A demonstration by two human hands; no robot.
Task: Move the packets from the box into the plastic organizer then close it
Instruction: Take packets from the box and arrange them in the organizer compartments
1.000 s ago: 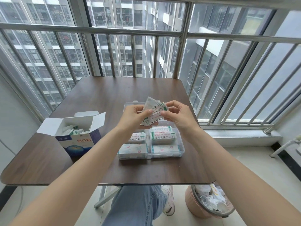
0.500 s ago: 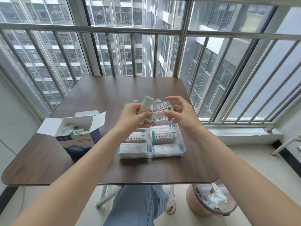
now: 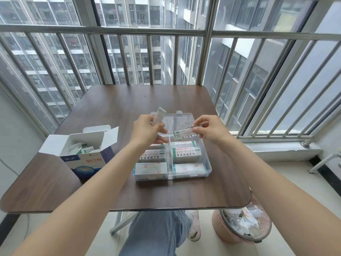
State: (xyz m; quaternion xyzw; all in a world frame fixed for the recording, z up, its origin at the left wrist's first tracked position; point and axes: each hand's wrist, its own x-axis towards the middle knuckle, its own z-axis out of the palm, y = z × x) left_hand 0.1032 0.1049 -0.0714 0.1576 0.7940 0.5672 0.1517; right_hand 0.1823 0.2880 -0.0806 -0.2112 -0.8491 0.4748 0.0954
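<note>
A clear plastic organizer (image 3: 208,164) lies open on the brown table (image 3: 118,108), its lid (image 3: 182,119) flat behind it. Stacks of white-and-green packets (image 3: 186,154) fill its four near compartments. My left hand (image 3: 146,131) grips a white stack of packets (image 3: 159,115), held upright above the organizer's back left. My right hand (image 3: 210,130) pinches another small stack of packets (image 3: 184,134) over the back right compartment. The open blue-and-white cardboard box (image 3: 86,161) stands at the left with several packets (image 3: 81,147) inside.
A pink waste bin (image 3: 239,226) full of wrappers stands on the floor under the table's right front corner. Metal window bars (image 3: 184,32) run behind the table. My jeans-clad leg (image 3: 156,235) shows below the front edge.
The two hands have drawn apart, splitting the bundle: the left one lifted a white stack up and left, the right one carried its stack right and down toward the organizer.
</note>
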